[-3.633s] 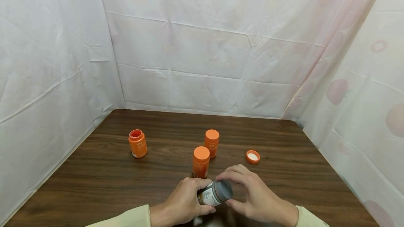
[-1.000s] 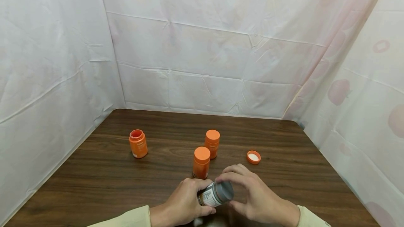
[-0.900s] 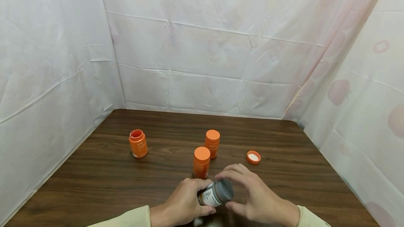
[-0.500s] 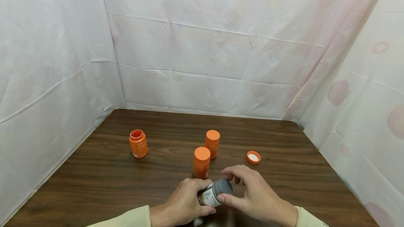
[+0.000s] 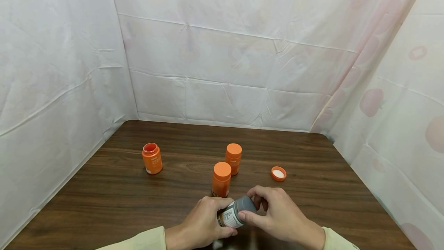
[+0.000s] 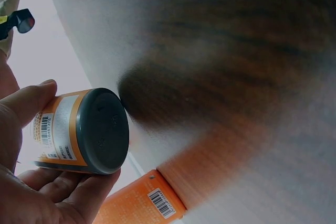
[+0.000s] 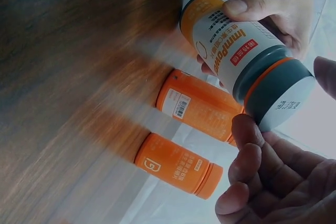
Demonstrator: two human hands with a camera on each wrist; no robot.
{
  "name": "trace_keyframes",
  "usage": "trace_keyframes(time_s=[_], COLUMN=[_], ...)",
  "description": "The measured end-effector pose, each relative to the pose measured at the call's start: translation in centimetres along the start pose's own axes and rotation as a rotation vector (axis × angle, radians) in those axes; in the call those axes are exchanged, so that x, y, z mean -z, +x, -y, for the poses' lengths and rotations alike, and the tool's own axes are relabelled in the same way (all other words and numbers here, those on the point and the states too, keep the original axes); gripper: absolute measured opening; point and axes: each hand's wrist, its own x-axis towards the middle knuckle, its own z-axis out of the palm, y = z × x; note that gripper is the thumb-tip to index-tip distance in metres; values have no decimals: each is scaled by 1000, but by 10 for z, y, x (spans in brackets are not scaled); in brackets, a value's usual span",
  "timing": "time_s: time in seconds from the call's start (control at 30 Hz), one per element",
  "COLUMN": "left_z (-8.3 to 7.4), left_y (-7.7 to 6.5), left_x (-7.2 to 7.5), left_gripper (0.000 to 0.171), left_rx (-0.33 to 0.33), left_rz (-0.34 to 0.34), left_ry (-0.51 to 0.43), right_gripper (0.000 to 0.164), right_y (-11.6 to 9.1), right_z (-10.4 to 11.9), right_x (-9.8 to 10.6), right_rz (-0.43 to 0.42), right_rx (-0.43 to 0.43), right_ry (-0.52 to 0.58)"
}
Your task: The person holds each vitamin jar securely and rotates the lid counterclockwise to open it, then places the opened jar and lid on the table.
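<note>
In the head view my left hand (image 5: 204,217) grips a grey supplement bottle (image 5: 229,217) with a white and orange label, tilted toward the right. Its grey screw cap (image 7: 281,95) sits on the neck, with an orange ring beneath it in the right wrist view. Fingers and thumb of my right hand (image 5: 279,213) are curled at opposite edges of that cap. The left wrist view shows the bottle's dark base (image 6: 105,132), with the left thumb and fingers round the body. Just beyond the left hand stands a capped orange bottle (image 5: 221,180).
A second capped orange bottle (image 5: 233,160) stands close behind the first. Far left is an uncapped orange bottle (image 5: 152,162). An orange cap (image 5: 278,173) lies with its white inside up, right of centre on the dark wooden table (image 5: 187,138). White sheets (image 5: 225,57) hang round it.
The bottle in the left hand has stayed nearly still. My right hand's thumb and fingers have shifted round the cap, the thumb moving to its near left edge and the fingers to its far right.
</note>
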Motion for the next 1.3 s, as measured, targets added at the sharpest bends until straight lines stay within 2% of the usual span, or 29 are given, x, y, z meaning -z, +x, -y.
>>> trace_keyframes(time_s=[0.17, 0.4, 0.67, 0.9, 1.3], left_z=[0, 1, 1, 1, 0], left_y=[0, 0, 0, 0, 0], left_x=[0, -1, -1, -1, -1], left_gripper=[38, 38, 39, 39, 39], left_rx=[1, -7, -11, -14, -5], left_rz=[1, -1, -4, -7, -11], left_ry=[-3, 4, 8, 12, 20], right_gripper=[35, 33, 51, 71, 79], right_y=[0, -1, -2, 1, 2], right_z=[-2, -4, -6, -8, -8], right_x=[0, 2, 6, 6, 6], right_rz=[12, -16, 9, 3, 4], right_rx=[30, 166, 288, 429, 454], right_ry=[14, 0, 48, 46, 27])
